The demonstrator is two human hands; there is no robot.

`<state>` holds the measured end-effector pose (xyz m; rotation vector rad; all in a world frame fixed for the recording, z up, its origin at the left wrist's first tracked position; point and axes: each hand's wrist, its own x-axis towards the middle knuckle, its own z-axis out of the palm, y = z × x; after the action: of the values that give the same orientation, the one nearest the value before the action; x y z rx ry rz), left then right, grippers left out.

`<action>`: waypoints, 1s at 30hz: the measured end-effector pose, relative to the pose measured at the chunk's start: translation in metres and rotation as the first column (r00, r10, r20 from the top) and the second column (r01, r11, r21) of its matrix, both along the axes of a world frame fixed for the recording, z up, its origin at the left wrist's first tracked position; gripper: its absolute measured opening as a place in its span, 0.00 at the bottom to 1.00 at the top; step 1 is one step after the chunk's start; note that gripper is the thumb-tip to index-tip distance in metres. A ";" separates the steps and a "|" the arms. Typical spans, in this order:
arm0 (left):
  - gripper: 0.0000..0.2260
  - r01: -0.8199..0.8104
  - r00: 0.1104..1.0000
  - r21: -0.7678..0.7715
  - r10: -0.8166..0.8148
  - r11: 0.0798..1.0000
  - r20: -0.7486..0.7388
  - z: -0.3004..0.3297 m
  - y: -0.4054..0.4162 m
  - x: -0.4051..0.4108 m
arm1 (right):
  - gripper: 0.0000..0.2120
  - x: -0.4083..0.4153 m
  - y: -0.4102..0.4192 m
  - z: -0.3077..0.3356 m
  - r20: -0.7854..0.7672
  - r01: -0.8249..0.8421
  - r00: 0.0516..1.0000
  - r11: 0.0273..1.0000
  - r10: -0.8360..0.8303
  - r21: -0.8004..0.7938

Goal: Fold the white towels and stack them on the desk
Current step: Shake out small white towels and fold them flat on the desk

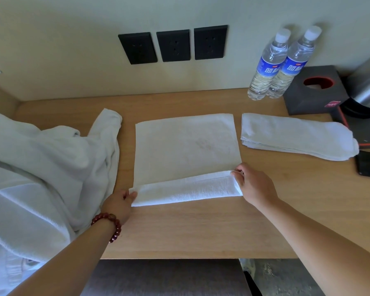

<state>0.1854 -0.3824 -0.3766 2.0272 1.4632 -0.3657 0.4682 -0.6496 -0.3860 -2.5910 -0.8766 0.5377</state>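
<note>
Pinching the near folded edge of the spread towel (186,146) with our left hand (120,205) and right hand (254,184), we hold it on the desk (201,231).

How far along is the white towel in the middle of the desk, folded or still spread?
Partly folded: the middle white towel lies mostly flat, with only its near edge turned over, pinched by the left hand and right hand.

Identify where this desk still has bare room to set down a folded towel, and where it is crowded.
Bare wood runs along the desk's front edge, below the towel being folded, and behind it below the wall sockets. Crowded: heaped white cloth left; finished towel, bottles, tissue box, kettle right.
</note>
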 end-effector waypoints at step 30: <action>0.13 0.053 0.993 0.263 -0.079 0.963 0.090 0.002 0.004 0.011 | 0.06 0.010 0.001 -0.010 -0.106 0.107 0.991 0.971 -0.086 0.212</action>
<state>0.1964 -0.3785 -0.3744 2.2701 1.4465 -0.1000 0.4782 -0.6491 -0.3964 -2.3753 -0.7294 0.5042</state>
